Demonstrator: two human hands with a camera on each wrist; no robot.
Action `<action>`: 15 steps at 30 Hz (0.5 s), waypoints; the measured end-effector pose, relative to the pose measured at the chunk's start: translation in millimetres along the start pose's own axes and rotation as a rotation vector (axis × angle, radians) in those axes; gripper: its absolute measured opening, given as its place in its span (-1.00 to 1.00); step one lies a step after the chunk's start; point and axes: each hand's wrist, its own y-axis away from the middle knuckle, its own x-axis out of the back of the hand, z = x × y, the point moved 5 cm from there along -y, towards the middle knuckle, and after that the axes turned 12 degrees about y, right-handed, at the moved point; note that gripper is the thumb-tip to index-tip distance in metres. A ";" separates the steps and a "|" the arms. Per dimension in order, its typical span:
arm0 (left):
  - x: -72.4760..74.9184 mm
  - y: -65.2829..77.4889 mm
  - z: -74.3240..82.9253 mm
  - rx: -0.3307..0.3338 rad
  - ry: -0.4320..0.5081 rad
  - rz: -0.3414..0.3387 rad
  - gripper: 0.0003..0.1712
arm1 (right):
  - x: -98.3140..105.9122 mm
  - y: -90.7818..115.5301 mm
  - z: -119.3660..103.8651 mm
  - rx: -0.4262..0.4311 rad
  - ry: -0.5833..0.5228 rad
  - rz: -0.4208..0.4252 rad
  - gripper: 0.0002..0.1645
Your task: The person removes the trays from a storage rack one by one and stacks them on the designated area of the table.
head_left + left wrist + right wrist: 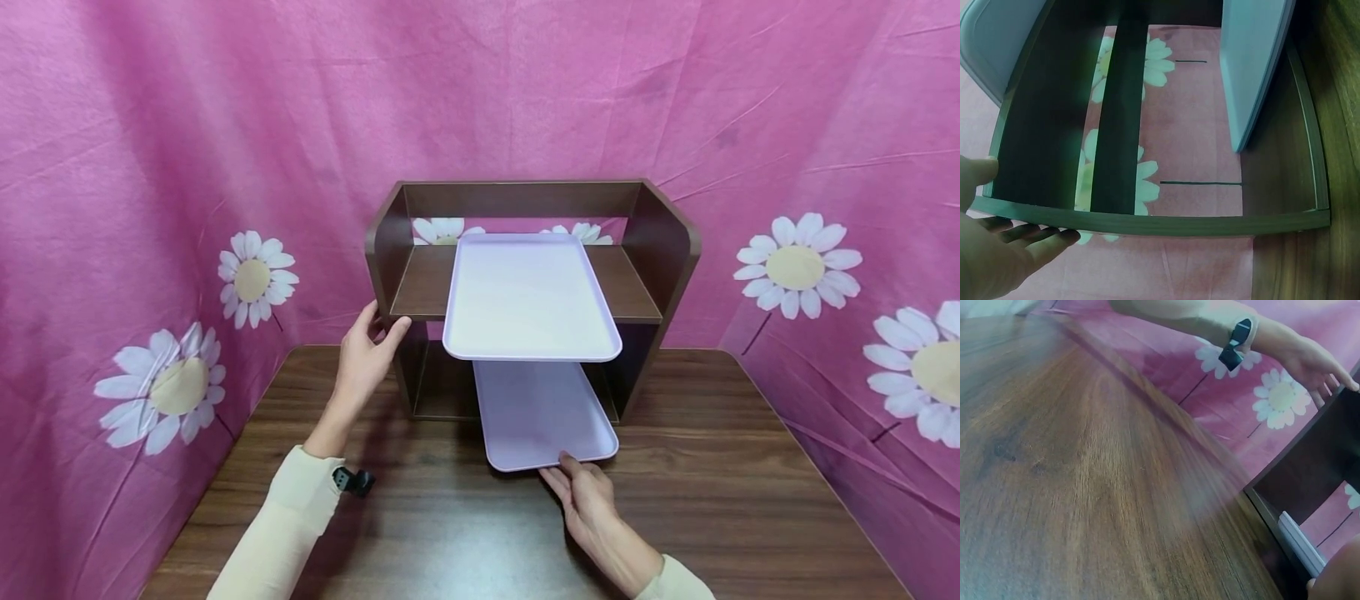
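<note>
- The shelf [386, 254], held by the fingers of the left hand [366, 354], could skid if their hold slackens; thumb on its front edge, fingers along its outer side, forearm stretched forward.
- The upper tray [532, 296], right of those fingers, overhangs the shelf front and could tip if bumped from below.
- The lower tray [543, 417], clamped between fingers and thumb of the right hand [587, 493], could drop if that one-edge pinch slips; thumb above, fingers beneath, wrist angled in from the right.

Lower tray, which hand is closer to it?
Right. The right hand pinches the front edge of the lower tray; the left hand is farther off, gripping the shelf at left.
</note>
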 end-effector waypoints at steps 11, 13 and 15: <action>-1.2 -0.3 -0.7 -0.028 0.024 0.024 -0.41 | 12.1 2.6 -7.9 0.035 -0.042 0.035 -0.86; -1.3 -0.4 -0.8 -0.029 0.025 0.024 -0.40 | 14.5 2.5 -10.0 0.039 -0.040 0.038 -0.88; -1.6 -0.2 0.2 -0.029 0.025 0.022 -0.40 | 17.2 2.1 -12.0 0.041 -0.037 0.047 -0.92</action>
